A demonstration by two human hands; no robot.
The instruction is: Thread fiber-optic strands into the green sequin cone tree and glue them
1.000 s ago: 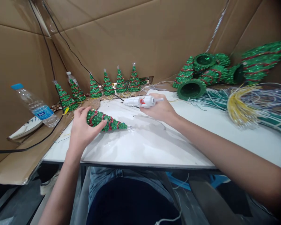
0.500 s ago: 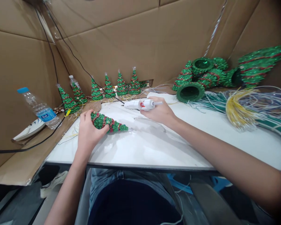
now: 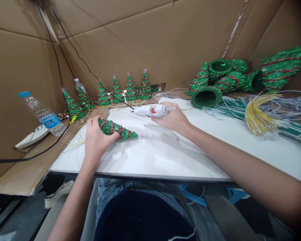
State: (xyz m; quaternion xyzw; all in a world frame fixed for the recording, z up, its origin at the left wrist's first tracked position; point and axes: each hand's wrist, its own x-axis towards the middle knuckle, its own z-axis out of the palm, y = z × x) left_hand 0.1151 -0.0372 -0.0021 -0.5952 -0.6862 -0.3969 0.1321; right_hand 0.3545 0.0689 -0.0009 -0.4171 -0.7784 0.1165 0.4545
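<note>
My left hand (image 3: 96,140) grips the wide base of a small green and red glitter tree (image 3: 117,130) that lies on its side on the white tabletop (image 3: 165,157), its tip pointing right. My right hand (image 3: 172,118) holds a white glue gun (image 3: 153,110) with a red trigger, its nozzle pointing left, just behind the lying tree. A thin clear wire curls on the table between the two hands.
Several finished little trees (image 3: 115,90) stand in a row at the back left. A water bottle (image 3: 42,113) leans at left beside a black cable (image 3: 27,157). Larger green cones (image 3: 223,80) and bundles of yellow and white wires (image 3: 261,117) lie at right. Cardboard walls surround the table.
My left hand has closed more firmly round the tree's base and shifted it slightly. The right hand stays on the glue gun.
</note>
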